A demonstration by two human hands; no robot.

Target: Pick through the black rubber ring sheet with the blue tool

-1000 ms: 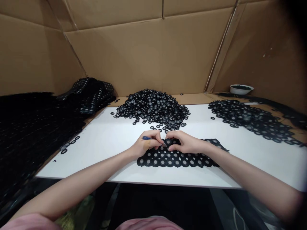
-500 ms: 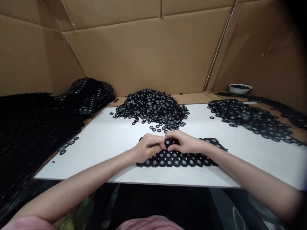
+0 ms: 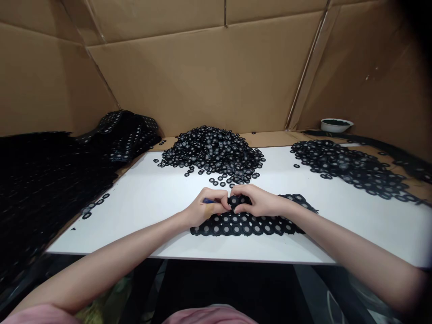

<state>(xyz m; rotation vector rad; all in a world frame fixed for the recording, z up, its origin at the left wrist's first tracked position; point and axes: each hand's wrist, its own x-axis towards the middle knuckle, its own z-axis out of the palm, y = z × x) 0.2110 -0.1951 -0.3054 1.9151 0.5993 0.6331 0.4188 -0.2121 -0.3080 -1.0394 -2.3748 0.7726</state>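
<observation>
A black rubber sheet of joined rings (image 3: 256,225) lies on the white board (image 3: 151,198) near its front edge. My left hand (image 3: 205,208) is closed round a small blue-handled tool (image 3: 208,201), its tip hidden at the sheet's upper edge. My right hand (image 3: 256,201) sits beside it, fingers pinched on that same edge of the sheet. The two hands touch at the fingertips.
A heap of loose black rings (image 3: 212,150) sits just behind the hands. A flatter spread of rings (image 3: 344,164) lies at the right. Black perforated sheets (image 3: 50,175) are piled at the left. A white bowl (image 3: 336,124) stands far right. Cardboard walls (image 3: 216,67) enclose the board.
My left hand has curled in over the blue tool and moved against my right hand. The view has shifted slightly.
</observation>
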